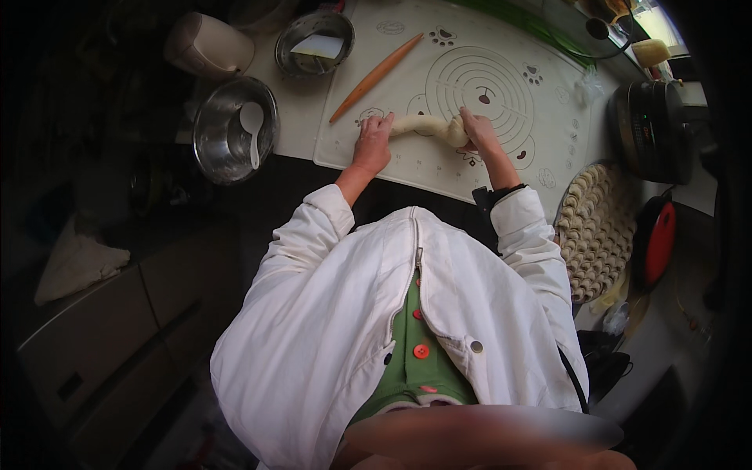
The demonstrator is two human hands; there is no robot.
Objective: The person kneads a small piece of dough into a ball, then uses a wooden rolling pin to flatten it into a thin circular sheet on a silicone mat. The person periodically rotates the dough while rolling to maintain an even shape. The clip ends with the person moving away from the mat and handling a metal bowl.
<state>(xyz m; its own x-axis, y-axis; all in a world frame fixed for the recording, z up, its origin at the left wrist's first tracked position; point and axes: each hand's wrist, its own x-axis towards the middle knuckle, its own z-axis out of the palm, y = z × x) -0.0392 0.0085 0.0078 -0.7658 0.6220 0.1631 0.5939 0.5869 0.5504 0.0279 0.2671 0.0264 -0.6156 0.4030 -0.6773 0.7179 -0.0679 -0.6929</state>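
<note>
A rope of pale dough (pixel 419 125) lies along the white silicone mat (pixel 360 157), with a thicker lump at its right. My left hand (pixel 374 143) has its fingers closed round the rope's left end. My right hand (pixel 479 133) grips the lump at the other end, thumb and fingers bent around it. Above the dough, a tapered wooden rolling pin (pixel 377 77) rests diagonally on the mat, which is printed with rings and paw shapes.
Left stand steel bowls (pixel 211 160) (pixel 298 63), one with a white spoon, and a pale appliance (pixel 200 39). Right are a dark electric cooker (pixel 650 133), a tray of many shaped dumplings (pixel 595 231) and a red-and-black pan (pixel 658 239). Long greens (pixel 544 35) lie behind the mat.
</note>
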